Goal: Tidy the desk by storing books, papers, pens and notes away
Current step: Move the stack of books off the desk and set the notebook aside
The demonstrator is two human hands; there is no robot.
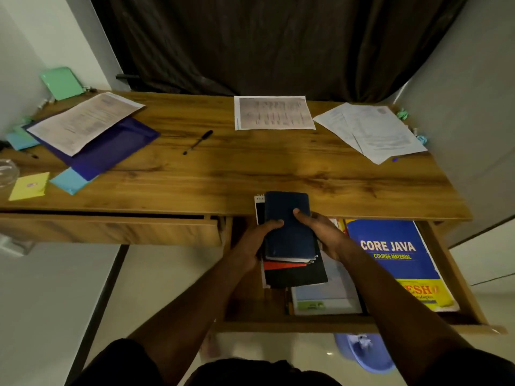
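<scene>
Both hands grip a small stack of notebooks (288, 232), a dark blue one on top, held over the open right drawer (278, 320). My left hand (257, 240) grips its left edge and my right hand (320, 232) its right edge, thumbs on the cover. A blue "Core Java" book (390, 252) and a white book (326, 299) lie in the drawer. On the desk (250, 168) lie a black pen (198, 142), a printed sheet (274, 112), loose papers (376, 132), a purple folder (111, 149) with a paper on top, and a yellow note (29, 186).
The left drawer (111, 228) stands slightly open. A green case (61, 82) leans on the wall at the far left. Light blue sheets (69, 181) poke from under the folder. A blue plastic tub (365, 353) sits on the floor under the open drawer. A dark curtain hangs behind.
</scene>
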